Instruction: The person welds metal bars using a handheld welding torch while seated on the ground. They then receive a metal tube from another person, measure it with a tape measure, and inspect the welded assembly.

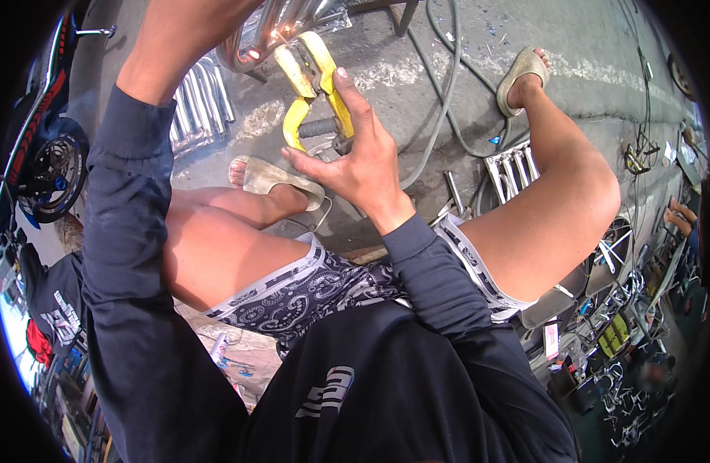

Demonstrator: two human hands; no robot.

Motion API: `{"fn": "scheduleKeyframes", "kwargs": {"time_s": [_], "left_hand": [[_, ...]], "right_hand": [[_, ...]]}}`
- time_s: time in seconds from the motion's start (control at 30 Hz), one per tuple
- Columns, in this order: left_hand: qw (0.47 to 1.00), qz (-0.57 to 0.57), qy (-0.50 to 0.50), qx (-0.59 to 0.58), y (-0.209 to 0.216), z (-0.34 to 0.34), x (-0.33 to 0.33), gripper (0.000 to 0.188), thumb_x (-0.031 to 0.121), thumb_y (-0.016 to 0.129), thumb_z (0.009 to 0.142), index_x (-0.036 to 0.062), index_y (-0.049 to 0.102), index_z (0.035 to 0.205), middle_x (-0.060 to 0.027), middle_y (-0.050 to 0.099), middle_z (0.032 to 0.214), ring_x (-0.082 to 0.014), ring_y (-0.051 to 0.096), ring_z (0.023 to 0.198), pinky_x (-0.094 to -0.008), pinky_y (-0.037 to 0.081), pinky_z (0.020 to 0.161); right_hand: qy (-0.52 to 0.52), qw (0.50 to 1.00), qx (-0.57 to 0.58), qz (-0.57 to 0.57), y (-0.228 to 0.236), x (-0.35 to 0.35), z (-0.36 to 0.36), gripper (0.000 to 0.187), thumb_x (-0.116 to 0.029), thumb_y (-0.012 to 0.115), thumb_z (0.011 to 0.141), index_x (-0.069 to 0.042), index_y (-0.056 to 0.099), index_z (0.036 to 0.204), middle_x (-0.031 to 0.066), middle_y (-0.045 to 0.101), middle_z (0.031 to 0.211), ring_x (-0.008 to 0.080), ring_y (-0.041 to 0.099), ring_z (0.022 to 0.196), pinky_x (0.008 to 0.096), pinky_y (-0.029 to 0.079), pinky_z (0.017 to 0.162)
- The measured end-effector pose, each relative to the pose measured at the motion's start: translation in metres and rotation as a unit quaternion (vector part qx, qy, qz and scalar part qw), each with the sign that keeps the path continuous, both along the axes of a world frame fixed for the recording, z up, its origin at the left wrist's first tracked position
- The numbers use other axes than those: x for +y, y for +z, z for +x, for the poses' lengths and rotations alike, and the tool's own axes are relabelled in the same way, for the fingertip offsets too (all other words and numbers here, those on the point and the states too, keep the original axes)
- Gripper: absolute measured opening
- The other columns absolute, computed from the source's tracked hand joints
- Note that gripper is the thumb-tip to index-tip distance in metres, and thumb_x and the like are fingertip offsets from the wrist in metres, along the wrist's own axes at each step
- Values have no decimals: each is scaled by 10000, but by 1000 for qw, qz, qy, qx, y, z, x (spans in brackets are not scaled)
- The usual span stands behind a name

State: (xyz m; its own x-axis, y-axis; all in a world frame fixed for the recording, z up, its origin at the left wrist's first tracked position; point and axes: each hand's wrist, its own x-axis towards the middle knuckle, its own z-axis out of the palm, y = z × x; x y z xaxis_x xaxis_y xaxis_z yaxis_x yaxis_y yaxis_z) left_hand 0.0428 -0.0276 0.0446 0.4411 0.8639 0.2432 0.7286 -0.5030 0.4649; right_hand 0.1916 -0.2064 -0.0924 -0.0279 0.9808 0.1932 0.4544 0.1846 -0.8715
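My right hand (362, 154) holds a yellow spring clamp (299, 77) by its lower right side, index finger stretched along it and thumb at its lower end. A dark coil spring (320, 127) shows between the clamp's arms. The clamp's upper end is close beside shiny bent metal tubes (274, 23); whether it touches them I cannot tell. Small bright orange spots glow on the tubes. My left hand (197, 31) reaches to the top edge next to these tubes. Its fingers are out of the picture, so what they hold is hidden.
Several shiny tubes (200, 100) lie on the concrete floor at left. More metal parts (515, 171) lie beside my right leg. Grey cables (445, 100) loop over the floor. A motorcycle wheel (54, 166) stands far left. Tools and scattered parts (617, 332) cover the lower right.
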Motion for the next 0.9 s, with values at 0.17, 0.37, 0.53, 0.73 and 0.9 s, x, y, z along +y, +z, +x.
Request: {"fn": "scheduleKeyframes", "kwargs": {"time_s": [0.17,0.37,0.53,0.73,0.9], "left_hand": [[996,89,-3,3,-12,-7,0,344,336,513,1099,43,626,957,-17,602,670,-124,504,511,-284,458,477],[999,34,10,-21,-11,-4,5,327,305,511,1101,42,617,939,-38,603,668,-133,515,515,-294,468,474],[997,76,22,-20,-17,-4,3,321,288,508,1103,42,610,923,-35,585,661,-127,509,511,-280,439,435],[999,29,10,-36,-18,-10,11,318,270,506,1103,39,598,905,-21,551,654,-118,479,507,-265,411,424],[998,50,-7,-29,-19,-11,9,313,256,505,1102,43,598,893,-18,553,664,-111,469,515,-262,402,428]], "right_hand": [[4,1000,-21,-13,2,0,1,1086,-327,982,661,-78,405,1547,227,611,1407,373,660,1233,428,571,1009],[5,999,-18,-42,6,1,2,1052,-322,973,672,-70,427,1534,218,602,1425,373,650,1247,426,569,1014],[10,998,-18,-54,6,3,3,1036,-317,965,677,-64,433,1529,221,607,1418,378,650,1244,426,572,1003],[14,998,-16,-59,7,4,3,1030,-314,963,680,-66,435,1530,224,603,1424,379,655,1236,427,573,999],[18,998,-5,-66,8,5,4,1040,-308,962,684,-71,424,1542,223,594,1439,378,647,1253,425,568,1012]]}}
